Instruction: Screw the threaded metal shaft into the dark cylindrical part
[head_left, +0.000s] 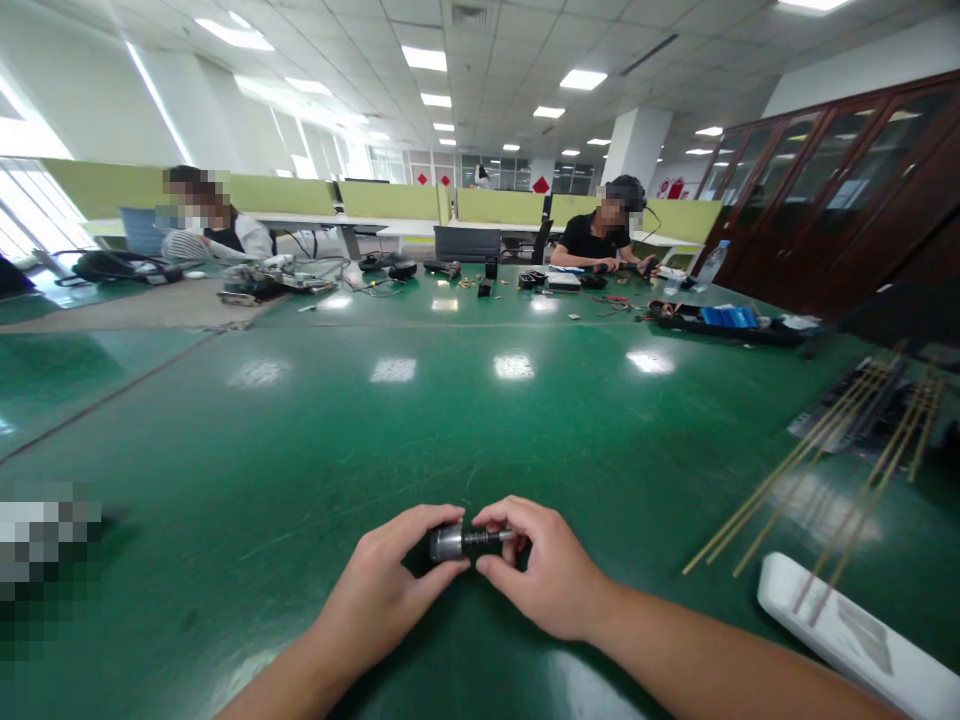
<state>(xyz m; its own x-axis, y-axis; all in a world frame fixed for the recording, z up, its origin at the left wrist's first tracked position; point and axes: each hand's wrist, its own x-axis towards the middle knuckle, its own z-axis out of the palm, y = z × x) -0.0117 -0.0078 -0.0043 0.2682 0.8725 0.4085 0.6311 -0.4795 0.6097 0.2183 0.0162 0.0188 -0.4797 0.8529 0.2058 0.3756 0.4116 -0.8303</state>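
**Both hands on a small metal part, low over the green table**

In the head view we see our two hands meet near the bottom middle of the picture, just above the table (465,420). Between them lies a small metal part (461,541): a silver cylinder at its left end and a darker, thinner shaft at its right end, lying almost level. Our left hand (382,590) is closed on the silver end, with the thumb under it and the fingers curled over it. Our right hand (544,580) is closed on the shaft end, pinching it between thumb and forefinger. The part sits in the gap between both hands, and we cannot tell if it touches the table.

To the right of the hands, well apart, thin rods (810,470) lie slanted across the table. Their lower ends rest over a white flat thing (885,655) near the right bottom corner. Far across the table, a person in black (600,240) and a person in a striped top (217,238) sit among tools and cables.
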